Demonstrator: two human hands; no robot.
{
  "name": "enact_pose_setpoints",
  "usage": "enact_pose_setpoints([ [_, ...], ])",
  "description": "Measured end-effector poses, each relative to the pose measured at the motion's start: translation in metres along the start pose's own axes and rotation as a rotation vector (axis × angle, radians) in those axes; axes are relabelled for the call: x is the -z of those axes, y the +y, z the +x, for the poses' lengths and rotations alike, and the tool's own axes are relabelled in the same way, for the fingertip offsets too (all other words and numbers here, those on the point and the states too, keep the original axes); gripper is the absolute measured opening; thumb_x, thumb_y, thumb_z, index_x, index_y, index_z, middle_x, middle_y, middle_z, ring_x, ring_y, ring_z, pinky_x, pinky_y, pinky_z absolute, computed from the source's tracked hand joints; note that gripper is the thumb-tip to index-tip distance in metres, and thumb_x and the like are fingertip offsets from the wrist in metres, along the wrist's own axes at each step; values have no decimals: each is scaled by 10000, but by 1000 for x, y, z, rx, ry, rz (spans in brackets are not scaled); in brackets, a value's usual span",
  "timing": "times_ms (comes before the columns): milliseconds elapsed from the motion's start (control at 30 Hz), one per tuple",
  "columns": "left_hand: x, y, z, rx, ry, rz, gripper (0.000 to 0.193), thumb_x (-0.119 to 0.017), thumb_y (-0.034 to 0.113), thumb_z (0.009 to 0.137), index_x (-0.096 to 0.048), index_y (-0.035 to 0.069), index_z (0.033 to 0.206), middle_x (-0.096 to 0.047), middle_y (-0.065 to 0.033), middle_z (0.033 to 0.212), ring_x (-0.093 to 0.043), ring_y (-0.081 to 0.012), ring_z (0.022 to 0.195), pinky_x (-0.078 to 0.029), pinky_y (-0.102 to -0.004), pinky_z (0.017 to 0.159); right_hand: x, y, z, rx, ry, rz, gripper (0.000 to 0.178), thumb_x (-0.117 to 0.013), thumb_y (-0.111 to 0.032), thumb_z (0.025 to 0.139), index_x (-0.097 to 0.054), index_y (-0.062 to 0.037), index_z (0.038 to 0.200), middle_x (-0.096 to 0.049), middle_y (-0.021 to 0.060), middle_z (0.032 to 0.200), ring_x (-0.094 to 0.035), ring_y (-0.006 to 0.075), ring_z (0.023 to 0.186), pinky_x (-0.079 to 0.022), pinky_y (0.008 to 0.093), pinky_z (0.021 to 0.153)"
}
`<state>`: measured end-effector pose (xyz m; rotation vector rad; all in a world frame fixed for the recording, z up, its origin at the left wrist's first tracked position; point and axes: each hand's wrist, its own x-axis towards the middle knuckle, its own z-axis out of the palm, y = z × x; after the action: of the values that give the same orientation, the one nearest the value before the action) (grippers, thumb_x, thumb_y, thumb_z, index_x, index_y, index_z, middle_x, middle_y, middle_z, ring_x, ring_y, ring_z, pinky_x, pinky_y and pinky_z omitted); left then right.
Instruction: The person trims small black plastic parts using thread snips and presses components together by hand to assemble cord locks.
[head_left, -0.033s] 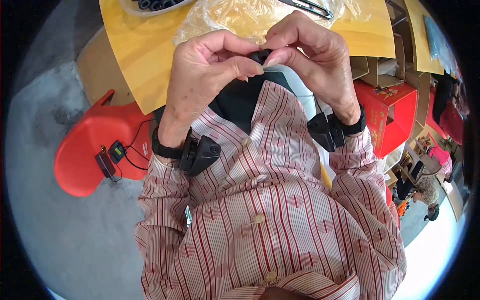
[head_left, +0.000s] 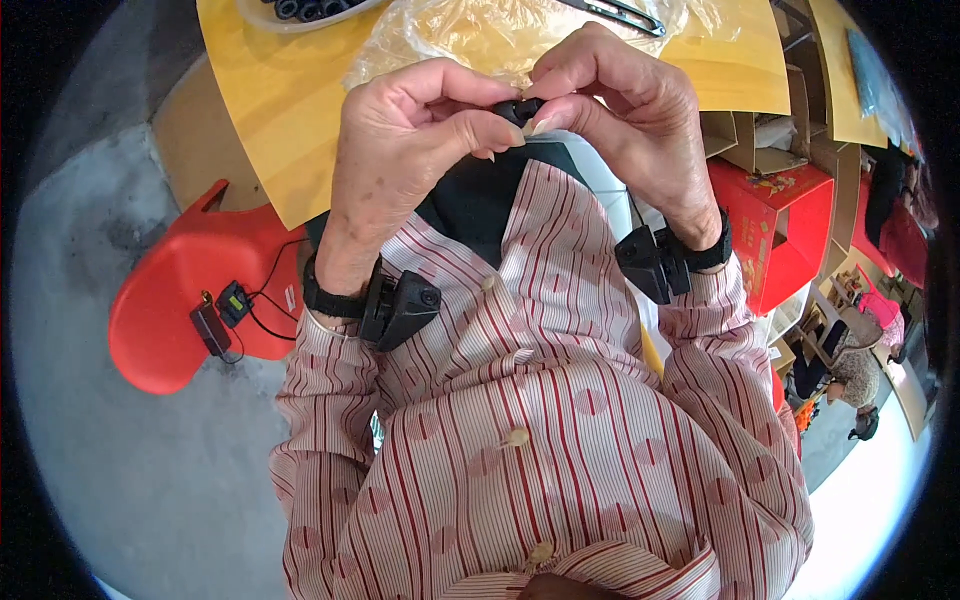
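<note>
A small black part (head_left: 520, 110), rounded and partly hidden by fingertips, is held up near the table's front edge. My left hand (head_left: 415, 135) pinches its left end between thumb and forefinger. At the other end, the thumb and forefinger of my right hand (head_left: 625, 115) are closed on the same part. Whether it is one piece or two pressed together, I cannot tell. Just beyond the hands lies a crumpled clear plastic bag (head_left: 440, 40). A white bowl (head_left: 300, 24) with several black rings (head_left: 310, 8) stands at the far left.
The yellow table (head_left: 270, 110) carries a black-handled cutter (head_left: 625, 14) at the back. A red chair (head_left: 160, 310) with small black devices (head_left: 212, 330) and cables is on the left. A red box (head_left: 775, 230) and cardboard boxes (head_left: 755, 150) stand on the right. Other people (head_left: 855, 370) are farther off right.
My left hand has shifted very slightly left, and a little more of the black part shows between the fingertips. My right hand looks unmoved.
</note>
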<state>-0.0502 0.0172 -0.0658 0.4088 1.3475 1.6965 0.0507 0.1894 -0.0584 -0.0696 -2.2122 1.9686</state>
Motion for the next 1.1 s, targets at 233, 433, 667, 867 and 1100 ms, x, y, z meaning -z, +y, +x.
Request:
enact_pose_setpoints([
  [233,-5,7,-2,-111,26,223,134,-663,-62,786,-656,-50,919,-683,-82,830,-656,-101,745,-526,-193,674,-1,-8,-1,-165,25,42,103,-704,22,766,-634,18,842,-630,15,777,-580,63,764,-490,219,694],
  [433,-2,1,2,-202,2,304,141,-689,-45,770,-664,-33,909,-689,-70,806,-659,-99,739,-524,-193,671,-1,0,-6,-236,-4,159,91,-684,28,783,-622,19,850,-634,16,787,-595,64,777,-498,206,705],
  [667,-3,-1,4,-211,-3,400,134,-688,-26,762,-686,3,893,-691,-43,756,-651,-70,690,-516,-186,621,-6,2,-11,-247,32,185,83,-650,68,794,-596,17,833,-619,12,792,-583,65,785,-489,204,712],
  [867,-3,-5,2,-180,-7,451,158,-688,-11,751,-700,37,901,-679,-22,692,-619,-62,603,-481,-189,538,-9,3,-13,-257,26,168,83,-635,78,800,-583,20,829,-608,6,778,-572,58,774,-482,207,705],
  [1100,-6,-8,0,-282,-24,460,146,-672,-15,757,-698,43,888,-678,-34,698,-630,-75,619,-485,-204,560,-3,-5,-9,-258,-21,83,95,-664,64,762,-590,9,784,-599,13,745,-570,77,734,-475,230,693],
])
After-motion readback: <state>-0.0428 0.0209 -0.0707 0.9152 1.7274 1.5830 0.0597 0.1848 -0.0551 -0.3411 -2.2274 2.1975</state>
